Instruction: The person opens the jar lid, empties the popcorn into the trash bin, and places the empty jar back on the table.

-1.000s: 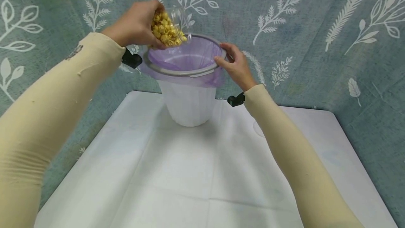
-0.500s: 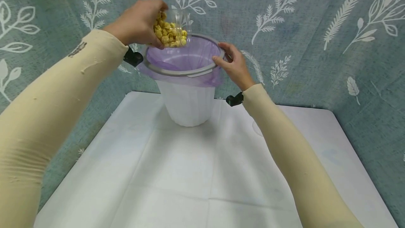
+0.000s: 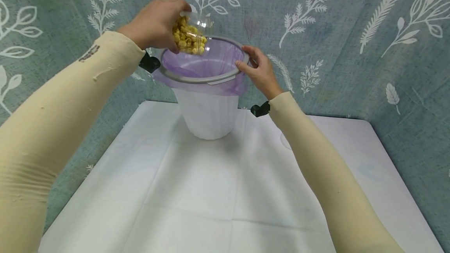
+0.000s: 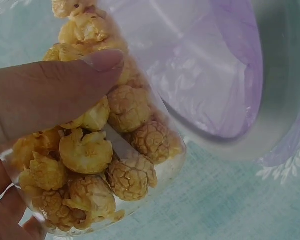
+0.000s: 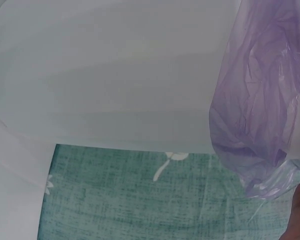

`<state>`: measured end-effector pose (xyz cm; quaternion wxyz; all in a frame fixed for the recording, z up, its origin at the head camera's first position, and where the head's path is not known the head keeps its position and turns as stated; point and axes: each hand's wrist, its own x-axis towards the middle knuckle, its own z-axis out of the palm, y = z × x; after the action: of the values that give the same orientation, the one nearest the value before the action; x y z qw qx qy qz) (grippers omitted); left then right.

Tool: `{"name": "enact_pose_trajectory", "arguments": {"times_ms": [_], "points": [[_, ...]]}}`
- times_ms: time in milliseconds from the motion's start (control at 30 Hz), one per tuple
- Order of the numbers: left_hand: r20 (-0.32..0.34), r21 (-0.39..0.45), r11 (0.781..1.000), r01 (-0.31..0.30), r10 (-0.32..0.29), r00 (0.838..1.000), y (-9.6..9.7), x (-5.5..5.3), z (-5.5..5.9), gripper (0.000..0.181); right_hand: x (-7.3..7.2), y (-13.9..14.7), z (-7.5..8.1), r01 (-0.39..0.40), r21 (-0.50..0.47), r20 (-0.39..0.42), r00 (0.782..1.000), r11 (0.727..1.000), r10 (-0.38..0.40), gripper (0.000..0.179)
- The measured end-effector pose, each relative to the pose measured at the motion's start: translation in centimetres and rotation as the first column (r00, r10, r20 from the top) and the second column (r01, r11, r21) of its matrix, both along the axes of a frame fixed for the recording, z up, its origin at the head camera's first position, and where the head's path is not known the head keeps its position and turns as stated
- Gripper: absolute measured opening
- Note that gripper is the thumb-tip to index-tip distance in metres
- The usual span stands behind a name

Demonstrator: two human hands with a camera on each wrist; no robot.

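Note:
My left hand (image 3: 158, 22) grips a clear plastic jar (image 3: 204, 22) of yellow popcorn (image 3: 188, 36), tipped on its side over the left part of a white trash bin (image 3: 211, 114). In the left wrist view the thumb presses across the jar wall, with popcorn (image 4: 85, 152) piled behind it. A purple trash bag (image 3: 218, 57) lines the bin and folds down over its grey rim (image 3: 197, 80). My right hand (image 3: 261, 69) holds the rim's right side between thumb and fingers. In the right wrist view the bag's crumpled edge (image 5: 255, 100) hangs over the bin wall, and only a bit of the hand shows.
The bin stands upright near the back of a white table (image 3: 197, 190). Behind and beside the table hangs a green-grey curtain (image 3: 267, 11) with white leaf prints. A faint round clear item (image 3: 285, 141) lies partly behind the right forearm.
The jar has shifted slightly right with my left hand and its tilt has changed, the popcorn resettling inside. My right hand stays on the rim.

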<state>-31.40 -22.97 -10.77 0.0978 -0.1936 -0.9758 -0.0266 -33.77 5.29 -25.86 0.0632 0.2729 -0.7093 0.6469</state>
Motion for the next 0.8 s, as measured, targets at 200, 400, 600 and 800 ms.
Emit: {"name": "enact_pose_trajectory", "arguments": {"times_ms": [200, 400, 600, 800], "points": [[0.003, -0.015, 1.000, -0.001, 0.001, 1.000, 0.01, -0.15, -0.02, 0.109, 0.30, 0.03, 0.22, -0.004, -0.002, -0.019, 1.000, 1.000, 0.004, 0.061], [-0.008, -0.039, 0.999, -0.010, 0.010, 1.000, 0.12, -0.12, -0.02, 0.107, 0.26, 0.02, 0.21, -0.001, 0.004, -0.024, 1.000, 1.000, 0.001, 0.061], [-0.028, -0.072, 0.997, 0.008, -0.010, 1.000, 0.19, -0.01, -0.03, 0.106, 0.20, 0.02, 0.08, -0.001, 0.009, -0.011, 1.000, 1.000, 0.001, 0.061], [-0.029, -0.080, 0.997, 0.021, -0.024, 0.999, 0.33, 0.09, 0.04, 0.105, 0.10, -0.04, -0.07, 0.005, 0.023, -0.014, 1.000, 1.000, -0.005, 0.061]]}}
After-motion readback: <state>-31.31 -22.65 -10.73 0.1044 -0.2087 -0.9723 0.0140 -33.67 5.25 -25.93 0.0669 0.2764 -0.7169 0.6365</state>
